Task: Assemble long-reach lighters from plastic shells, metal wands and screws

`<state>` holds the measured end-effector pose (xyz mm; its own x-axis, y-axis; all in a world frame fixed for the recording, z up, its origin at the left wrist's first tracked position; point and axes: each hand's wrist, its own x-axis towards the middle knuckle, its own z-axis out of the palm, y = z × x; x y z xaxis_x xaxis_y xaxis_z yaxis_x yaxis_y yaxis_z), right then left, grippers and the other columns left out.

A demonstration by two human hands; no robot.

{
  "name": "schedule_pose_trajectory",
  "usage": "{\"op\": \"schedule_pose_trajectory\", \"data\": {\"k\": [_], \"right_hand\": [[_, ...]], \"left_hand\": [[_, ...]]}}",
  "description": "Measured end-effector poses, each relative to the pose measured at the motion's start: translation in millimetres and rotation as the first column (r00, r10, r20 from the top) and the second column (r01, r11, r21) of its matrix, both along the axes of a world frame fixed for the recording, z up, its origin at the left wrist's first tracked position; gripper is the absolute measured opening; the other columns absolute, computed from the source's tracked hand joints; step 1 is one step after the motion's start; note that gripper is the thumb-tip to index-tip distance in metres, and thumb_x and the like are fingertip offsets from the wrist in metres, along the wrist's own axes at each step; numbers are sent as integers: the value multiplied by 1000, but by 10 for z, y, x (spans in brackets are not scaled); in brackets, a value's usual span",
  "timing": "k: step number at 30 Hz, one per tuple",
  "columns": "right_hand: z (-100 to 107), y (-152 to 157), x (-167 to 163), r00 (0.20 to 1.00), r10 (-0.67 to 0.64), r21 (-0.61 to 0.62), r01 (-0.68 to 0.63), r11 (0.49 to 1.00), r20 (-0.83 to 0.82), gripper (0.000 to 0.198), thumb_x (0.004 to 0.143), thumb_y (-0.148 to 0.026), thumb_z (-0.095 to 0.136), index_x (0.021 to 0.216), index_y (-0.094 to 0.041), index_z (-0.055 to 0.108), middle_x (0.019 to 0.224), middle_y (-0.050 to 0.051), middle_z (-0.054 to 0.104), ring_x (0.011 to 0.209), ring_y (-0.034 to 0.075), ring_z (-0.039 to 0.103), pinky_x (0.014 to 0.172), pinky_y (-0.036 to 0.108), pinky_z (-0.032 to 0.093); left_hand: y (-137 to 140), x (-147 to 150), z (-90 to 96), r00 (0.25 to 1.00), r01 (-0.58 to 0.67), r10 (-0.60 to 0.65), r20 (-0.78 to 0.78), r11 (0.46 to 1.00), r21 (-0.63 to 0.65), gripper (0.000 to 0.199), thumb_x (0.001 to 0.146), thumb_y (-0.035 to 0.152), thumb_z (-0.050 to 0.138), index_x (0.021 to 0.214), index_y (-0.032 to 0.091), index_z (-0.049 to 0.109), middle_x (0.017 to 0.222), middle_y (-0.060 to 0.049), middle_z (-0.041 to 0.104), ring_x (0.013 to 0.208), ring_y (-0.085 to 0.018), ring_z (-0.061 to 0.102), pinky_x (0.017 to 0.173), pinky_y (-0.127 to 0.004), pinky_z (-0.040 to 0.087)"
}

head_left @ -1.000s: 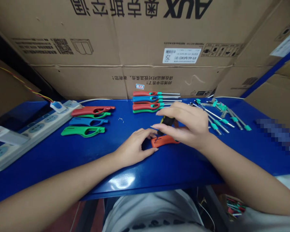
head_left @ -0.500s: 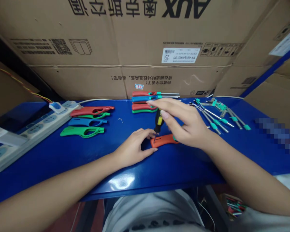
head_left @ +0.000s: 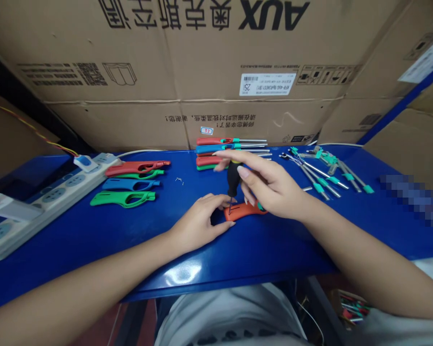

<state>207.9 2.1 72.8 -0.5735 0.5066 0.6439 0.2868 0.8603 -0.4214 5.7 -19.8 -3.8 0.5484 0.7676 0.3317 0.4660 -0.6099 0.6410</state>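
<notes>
An orange-red lighter (head_left: 243,210) lies flat on the blue table, its front end hidden behind my right hand. My left hand (head_left: 202,221) grips the lighter's rear end between thumb and fingers. My right hand (head_left: 270,182) holds a screwdriver (head_left: 234,180) with a black and yellow handle, nearly upright. The screwdriver's tip meets the lighter near its rear end. Some small screws (head_left: 179,180) lie loose on the table, left of the screwdriver and beyond my left hand.
Handle shells (head_left: 124,198) in green, blue and red lie at left beside a white power strip (head_left: 54,194). Lighters with metal tubes (head_left: 216,149) are stacked at the back. Several loose tubes with teal parts (head_left: 321,180) lie at right. A cardboard box (head_left: 137,115) stands behind.
The screwdriver handle has turned, and my right fingers have shifted around it. My left hand and the lighter stay in place.
</notes>
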Motion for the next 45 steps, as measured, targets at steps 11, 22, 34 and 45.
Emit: {"op": "schedule_pose_trajectory", "data": {"k": [11, 22, 34, 45], "right_hand": [[-14, -77, 22, 989, -79, 318, 35, 947, 125, 37, 101, -28, 48, 135, -21, 60, 121, 9, 70, 101, 19, 69, 85, 31, 57], [9, -112, -20, 988, -99, 380, 46, 924, 120, 26, 99, -26, 55, 121, -15, 65, 105, 9, 72, 92, 17, 69, 74, 26, 56], [14, -85, -23, 988, -131, 136, 120, 983, 77, 38, 102, -29, 47, 138, -20, 57, 130, 10, 66, 114, 21, 64, 92, 32, 55], [162, -112, 8, 996, -18, 40, 15, 999, 82, 27, 92, -17, 62, 118, -18, 68, 105, 6, 74, 91, 17, 68, 84, 31, 54]], "left_hand": [[7, 5, -23, 1000, 4, -3, -22, 998, 65, 20, 86, 24, 73, 100, 18, 61, 100, -4, 70, 93, -22, 64, 85, -37, 52], [-9, 3, -34, 996, 2, 6, -91, 996, 95, 18, 87, 23, 70, 103, 19, 62, 100, -5, 71, 94, -25, 65, 86, -41, 52], [-5, 22, -6, 996, 3, 4, -87, 997, 73, 21, 87, 27, 73, 103, 19, 62, 100, -5, 70, 92, -23, 63, 87, -40, 51], [-99, 65, -70, 990, -73, 85, -111, 991, 109, 20, 88, 27, 71, 103, 18, 63, 104, -9, 70, 101, -28, 64, 90, -44, 52]]}}
